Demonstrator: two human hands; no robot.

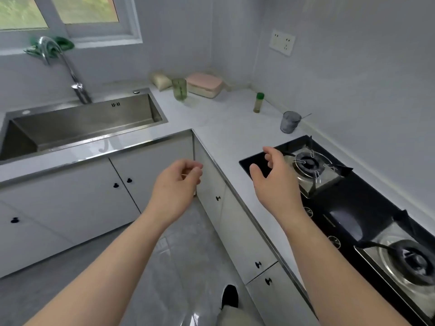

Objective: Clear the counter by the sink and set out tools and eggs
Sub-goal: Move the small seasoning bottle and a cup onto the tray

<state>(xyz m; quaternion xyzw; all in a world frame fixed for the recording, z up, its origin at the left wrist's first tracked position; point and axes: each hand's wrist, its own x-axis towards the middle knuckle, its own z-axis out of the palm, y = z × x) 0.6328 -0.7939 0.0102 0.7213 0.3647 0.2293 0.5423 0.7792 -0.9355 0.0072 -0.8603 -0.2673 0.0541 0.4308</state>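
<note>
On the white counter (226, 128) by the steel sink (80, 128) stand a green glass cup (179, 89), a pink-lidded box (204, 84), a pale bag (161, 80), a green-capped bottle (259, 102) and a grey cup (290, 121) holding a thin utensil. My left hand (175, 184) hovers in front of the cabinet corner, fingers loosely curled, holding nothing. My right hand (273, 177) hovers over the counter edge beside the stove, fingers relaxed and empty. No eggs are in view.
A black two-burner gas stove (348, 208) fills the right counter. A faucet (70, 74) with a green cloth (63, 43) rises behind the sink. White cabinets (70, 201) with black knobs line the corner. A socket (282, 42) is on the wall.
</note>
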